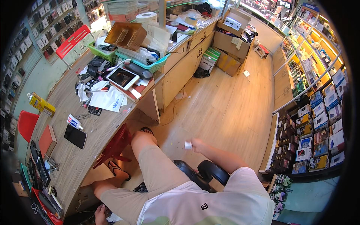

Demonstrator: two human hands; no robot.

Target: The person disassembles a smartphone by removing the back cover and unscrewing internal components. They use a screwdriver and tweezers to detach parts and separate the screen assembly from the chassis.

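Out to the right, above the floor beside the chair, my right hand is closed around a small white object; its kind is too small to tell. Low at the left, below the table's edge, my left hand shows only in part. Its fingers look curled, and what they hold, if anything, is hidden. Something white lies beside that hand. On the wooden table rest a dark-screened phone, a white tube and a reddish-brown box.
A yellow spray can stands at the table's left. Phone parts and a white tablet crowd its far end, near a teal basket. A red stool is under the table. Cardboard boxes and stocked shelves line the right.
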